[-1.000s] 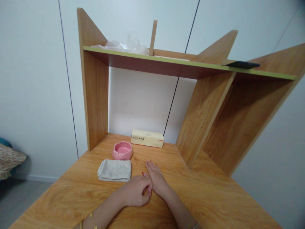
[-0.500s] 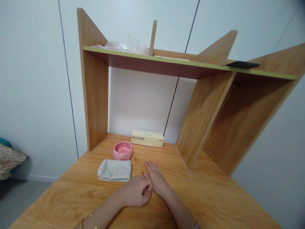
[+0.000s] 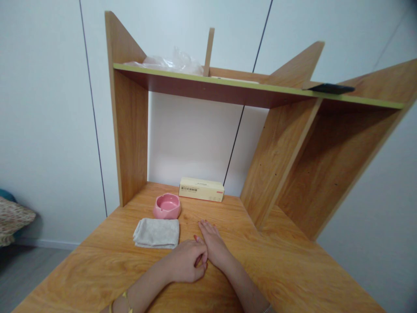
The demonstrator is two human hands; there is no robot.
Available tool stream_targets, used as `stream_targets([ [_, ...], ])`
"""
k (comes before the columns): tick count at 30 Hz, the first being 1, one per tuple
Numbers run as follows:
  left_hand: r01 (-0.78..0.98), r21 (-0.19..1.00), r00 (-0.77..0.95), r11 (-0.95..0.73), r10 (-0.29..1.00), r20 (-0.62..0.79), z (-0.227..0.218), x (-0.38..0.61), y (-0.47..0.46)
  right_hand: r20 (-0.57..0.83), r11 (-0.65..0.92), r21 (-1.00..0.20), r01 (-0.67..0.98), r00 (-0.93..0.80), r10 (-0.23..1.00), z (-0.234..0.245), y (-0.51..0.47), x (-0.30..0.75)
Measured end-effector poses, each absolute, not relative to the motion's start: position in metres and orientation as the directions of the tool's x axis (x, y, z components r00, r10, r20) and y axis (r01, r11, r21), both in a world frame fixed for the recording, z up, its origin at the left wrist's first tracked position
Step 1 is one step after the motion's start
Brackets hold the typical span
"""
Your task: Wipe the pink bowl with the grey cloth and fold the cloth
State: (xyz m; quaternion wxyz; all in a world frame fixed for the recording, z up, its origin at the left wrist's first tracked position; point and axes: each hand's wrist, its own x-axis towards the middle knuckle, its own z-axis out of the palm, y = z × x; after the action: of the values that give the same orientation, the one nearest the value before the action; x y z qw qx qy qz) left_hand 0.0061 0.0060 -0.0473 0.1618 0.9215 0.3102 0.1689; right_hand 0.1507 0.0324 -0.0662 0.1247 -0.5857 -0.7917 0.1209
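My left hand (image 3: 189, 261) rests on the wooden desk with its fingers loosely curled in and the thumb near them; nothing shows inside it. Its knuckles touch the side of my right hand (image 3: 213, 245), which lies flat on the desk with fingers stretched forward, holding nothing. Just beyond my left hand is a folded grey cloth (image 3: 157, 233). Behind the cloth stands a pink ashtray (image 3: 167, 206) with a notched, faceted rim. Farther back, a long pale yellow cling film box (image 3: 201, 190) lies near the wall.
A wooden shelf unit (image 3: 132, 130) rises from the desk (image 3: 286, 269), with upright panels left and right. On its upper board are a clear plastic bag (image 3: 176, 63) and a flat black object (image 3: 332, 88). A patterned fabric (image 3: 14, 219) shows at far left.
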Motion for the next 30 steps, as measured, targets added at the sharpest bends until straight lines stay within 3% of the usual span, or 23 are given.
stream_targets([
  [11, 0.507, 0.409, 0.749, -0.758, 0.623, 0.226, -0.048, 0.006, 0.006, 0.059, 0.289, -0.324, 0.901, -0.286, 0.956, -0.067, 0.034, 0.151],
  [18, 0.495, 0.403, 0.697, -0.77, 0.628, 0.346, -0.038, 0.004, 0.006, 0.014, 0.259, -0.309, 0.915, -0.268, 0.963, -0.06, 0.026, 0.15],
  [21, 0.562, 0.42, 0.579, -0.713, 0.702, 0.416, -0.03, 0.001, 0.009, 0.105, 0.303, -0.294, 0.907, -0.284, 0.953, -0.054, 0.02, 0.145],
  [25, 0.637, 0.523, 0.305, -0.566, 0.808, 0.504, -0.023, -0.006, 0.016, 0.267, 0.476, -0.263, 0.839, -0.411, 0.872, -0.043, 0.01, 0.131],
  [30, 0.707, 0.522, 0.118, -0.476, 0.808, 0.577, -0.017, -0.018, 0.025, 0.258, 0.589, -0.242, 0.771, -0.534, 0.805, -0.039, 0.003, 0.116],
])
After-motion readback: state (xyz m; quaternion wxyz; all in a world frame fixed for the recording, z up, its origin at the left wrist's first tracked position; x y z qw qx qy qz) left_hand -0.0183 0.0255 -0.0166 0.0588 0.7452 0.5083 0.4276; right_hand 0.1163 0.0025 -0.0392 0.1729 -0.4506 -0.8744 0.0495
